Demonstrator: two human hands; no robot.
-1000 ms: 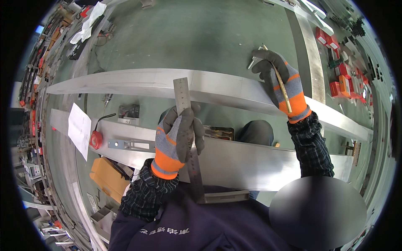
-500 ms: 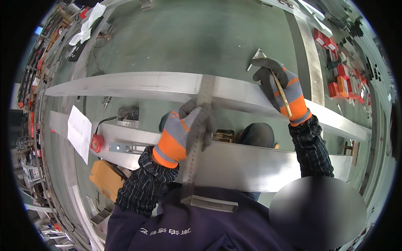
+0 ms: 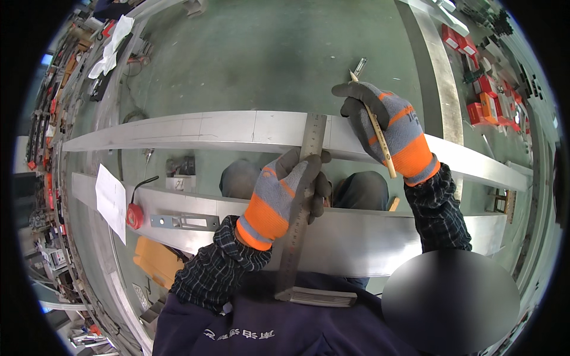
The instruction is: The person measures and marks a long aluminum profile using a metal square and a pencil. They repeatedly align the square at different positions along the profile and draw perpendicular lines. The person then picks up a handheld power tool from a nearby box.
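"What is nearest?"

"The person's dark top (image 3: pixel 237 320), with one row of pale lettering on it. Just beyond is one steel square (image 3: pixel 292 252). Its stock lies close to the top, and its blade runs away over the near beam (image 3: pixel 368 237); its graduations are too small to read."

"Anything on that beam?"

"Three things toward its left end: one slotted metal plate (image 3: pixel 165 221), one red tape measure (image 3: pixel 135 217) by the near edge, and one white sheet (image 3: pixel 111 202) across the end, any marks illegible."

"And the left hand?"

"The gloved left hand (image 3: pixel 284 193), at that beam's far edge, has thumb and fingers pinching the blade about midway."

"The right one?"

"The right hand (image 3: pixel 392 121), gloved too, is half curled above the far beam (image 3: pixel 225 127), one pencil (image 3: pixel 382 142) gripped between thumb and fingers, its tip past the far edge. Whether that hand touches metal, I can't tell."

"How many beams there?"

"Two. The blade's end reaches the second one's far edge; thin lines cross its surface to the left."
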